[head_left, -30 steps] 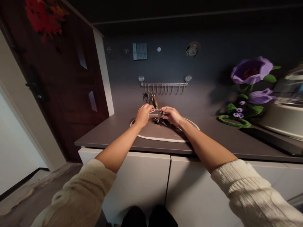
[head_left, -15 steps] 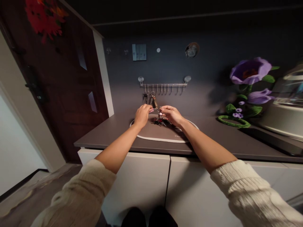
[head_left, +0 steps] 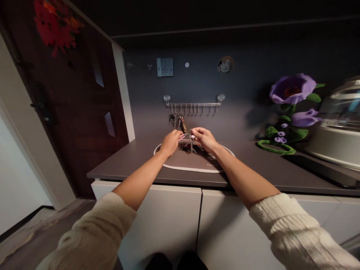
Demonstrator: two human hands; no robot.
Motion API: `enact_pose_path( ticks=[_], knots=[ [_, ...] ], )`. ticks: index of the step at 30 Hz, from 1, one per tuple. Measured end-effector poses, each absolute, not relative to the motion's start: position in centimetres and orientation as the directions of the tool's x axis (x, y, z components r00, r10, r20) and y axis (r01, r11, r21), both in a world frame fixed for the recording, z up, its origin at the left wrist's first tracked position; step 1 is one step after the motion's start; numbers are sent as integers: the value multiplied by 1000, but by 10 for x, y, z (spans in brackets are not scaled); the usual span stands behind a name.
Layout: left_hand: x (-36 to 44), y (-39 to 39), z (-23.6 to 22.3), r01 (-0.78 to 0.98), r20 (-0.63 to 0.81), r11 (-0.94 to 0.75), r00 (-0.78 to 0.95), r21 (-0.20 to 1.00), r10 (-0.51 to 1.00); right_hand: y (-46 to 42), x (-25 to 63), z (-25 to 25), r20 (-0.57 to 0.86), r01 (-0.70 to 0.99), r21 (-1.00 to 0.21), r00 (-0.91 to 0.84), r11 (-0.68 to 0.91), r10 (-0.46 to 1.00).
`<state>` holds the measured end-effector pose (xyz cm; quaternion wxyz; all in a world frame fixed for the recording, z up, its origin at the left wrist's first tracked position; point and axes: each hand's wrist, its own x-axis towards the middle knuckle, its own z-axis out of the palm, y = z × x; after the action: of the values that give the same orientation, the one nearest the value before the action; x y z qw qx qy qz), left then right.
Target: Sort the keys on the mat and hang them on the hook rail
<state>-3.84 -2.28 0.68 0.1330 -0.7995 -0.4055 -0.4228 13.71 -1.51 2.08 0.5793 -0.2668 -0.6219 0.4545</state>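
My left hand (head_left: 171, 143) is closed, pinching a small pink piece (head_left: 182, 137) with a metal end that points at a key ring (head_left: 189, 131). Whether the two are joined I cannot tell. The fingertips of my right hand (head_left: 204, 138) are shut on that key ring, and a silver key (head_left: 191, 144) hangs below it with a small round pale charm beside it. Beneath both hands, a dark and red bunch of keys (head_left: 185, 147) lies on an oval brown mat (head_left: 188, 163) with a white rim, partly hidden by the hanging key.
A hook rail (head_left: 194, 104) on the wall carries keys (head_left: 172, 117) and a brown keychain (head_left: 183, 125) at its left end. Right on the counter (head_left: 247, 168) stand purple plush flowers (head_left: 294, 90) and a white appliance (head_left: 334, 138). A dark door (head_left: 81, 112) is left.
The hands stay close together at the ring. The silver key now hangs plainly in view below the ring. The whole view has shifted slightly, with the wall things sitting lower.
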Motion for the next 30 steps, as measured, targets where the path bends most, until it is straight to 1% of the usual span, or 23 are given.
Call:
enact_pose_path(
  ticks=[5, 13, 18, 23, 30],
  knots=[
    [-38, -24, 5, 751, 748, -650, 364, 116, 555, -13, 138, 20, 483, -148, -873, -137, 464, 865],
    [-36, -30, 7, 779, 678, -624, 428, 59, 598, -10, 140, 20, 590, 10, -805, -87, 593, 803],
    [-34, -31, 7, 814, 678, -579, 404, 39, 614, -13, 141, 22, 612, 37, -788, -57, 614, 789],
    [-34, -25, 4, 828, 704, -556, 350, 75, 617, -14, 140, 23, 593, 87, -796, -87, 599, 801],
    [-34, -21, 2, 828, 707, -534, 274, 173, 652, -13, 137, 36, 591, 115, -792, -96, 599, 801]
  ],
)
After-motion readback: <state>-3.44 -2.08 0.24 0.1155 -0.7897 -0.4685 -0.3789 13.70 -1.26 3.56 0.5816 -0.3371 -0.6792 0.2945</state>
